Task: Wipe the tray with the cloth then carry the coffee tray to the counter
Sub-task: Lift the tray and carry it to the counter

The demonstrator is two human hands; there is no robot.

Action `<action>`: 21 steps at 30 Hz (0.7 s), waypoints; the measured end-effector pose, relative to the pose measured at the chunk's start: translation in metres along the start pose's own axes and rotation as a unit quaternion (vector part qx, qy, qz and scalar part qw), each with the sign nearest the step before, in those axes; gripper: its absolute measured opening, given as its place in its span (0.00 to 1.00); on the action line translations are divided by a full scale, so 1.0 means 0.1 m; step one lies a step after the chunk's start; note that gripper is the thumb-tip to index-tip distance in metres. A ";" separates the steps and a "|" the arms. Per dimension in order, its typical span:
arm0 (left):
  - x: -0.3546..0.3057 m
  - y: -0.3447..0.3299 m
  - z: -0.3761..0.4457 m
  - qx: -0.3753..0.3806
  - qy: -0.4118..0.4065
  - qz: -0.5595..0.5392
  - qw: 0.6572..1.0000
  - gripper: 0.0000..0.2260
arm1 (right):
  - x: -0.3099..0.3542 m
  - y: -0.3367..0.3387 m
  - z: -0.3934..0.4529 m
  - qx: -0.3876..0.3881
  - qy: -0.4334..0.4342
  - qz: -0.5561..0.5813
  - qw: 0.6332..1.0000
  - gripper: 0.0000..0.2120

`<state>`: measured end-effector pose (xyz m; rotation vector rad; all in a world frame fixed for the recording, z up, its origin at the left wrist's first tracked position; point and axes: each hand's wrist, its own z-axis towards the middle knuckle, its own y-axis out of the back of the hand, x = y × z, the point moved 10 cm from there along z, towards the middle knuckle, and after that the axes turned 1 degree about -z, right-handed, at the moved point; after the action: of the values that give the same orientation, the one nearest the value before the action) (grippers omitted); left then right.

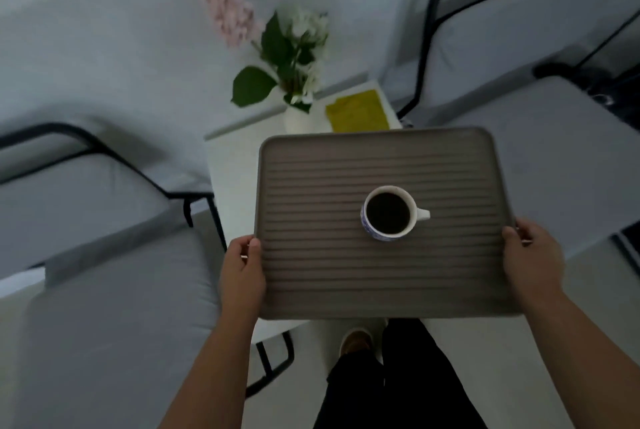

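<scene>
A ribbed grey-brown tray (329, 269) is held level in the air above a small white table (232, 183). My left hand (242, 273) grips its left edge, thumb on top. Its right edge is held the same way by my right hand (531, 260). A white and blue cup (389, 214) full of black coffee stands on the tray right of centre, handle pointing right. A yellow cloth (358, 112) lies on the table behind the tray.
A white vase (298, 117) with green leaves and pale flowers stands at the table's back. Grey cushioned chairs with black frames stand to the left (86, 221) and right (519, 82). My legs and a shoe (356, 342) show below the tray on a pale floor.
</scene>
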<state>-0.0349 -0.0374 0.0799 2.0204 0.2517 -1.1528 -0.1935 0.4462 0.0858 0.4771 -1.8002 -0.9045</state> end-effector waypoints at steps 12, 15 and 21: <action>-1.92 -0.41 -0.92 0.201 -0.161 0.020 0.966 0.07 | -0.75 2.28 -1.27 -0.150 -0.176 0.094 0.968 0.15; -2.36 -0.69 -1.30 0.259 -0.203 0.024 0.944 0.07 | -1.08 2.82 -1.77 -0.200 -0.219 0.133 0.946 0.15; -2.96 -1.24 -2.48 0.377 -0.288 0.040 0.879 0.08 | -1.76 3.79 -3.17 -0.327 -0.301 0.159 0.882 0.14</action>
<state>-0.1067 0.2809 0.3214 2.1394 -0.6776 -1.9322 0.1992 0.6943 0.3291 -0.5809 -1.8701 -1.4364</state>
